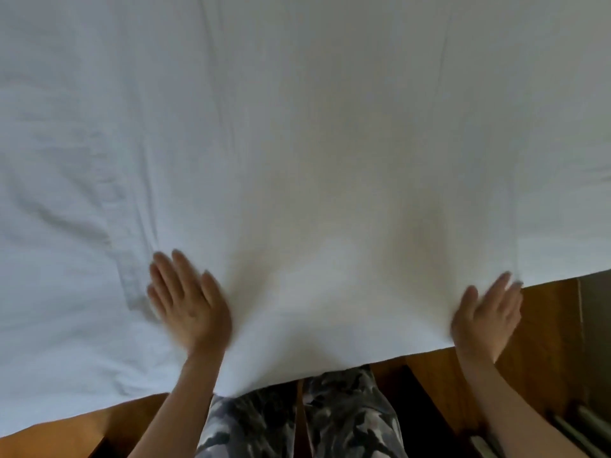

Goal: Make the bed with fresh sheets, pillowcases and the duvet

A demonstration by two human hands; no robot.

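Fingers straight on both hands, holding nothing: left hand (186, 302) lies flat, palm down, on the white sheet (314, 143), fingers slightly spread; right hand (486, 317) sits at the sheet's near edge, fingers extended and close together, tips blurred, so whether they just touch the hem or tuck under it I cannot tell. Only one view, the head camera, looking down the bed. Sheet covers nearly the whole frame, spread over the mattress, near edge hanging over the wooden bed frame (545, 312) right against the person's patterned trousers (334, 411). A second layer or folded edge with a seam (127, 279) runs just left of the left hand; creases fan out from there. Handling judgement: light, soft, limp woven cloth, no stiffness, slides easily over the layer below, wrinkles on any uneven pull, not fragile. Best hold is likely the near hem, pinched at two points well apart, or flat palms sweeping outward to smooth. No brand, label or readable writing visible anywhere. Pillowcases and duvet not in view.
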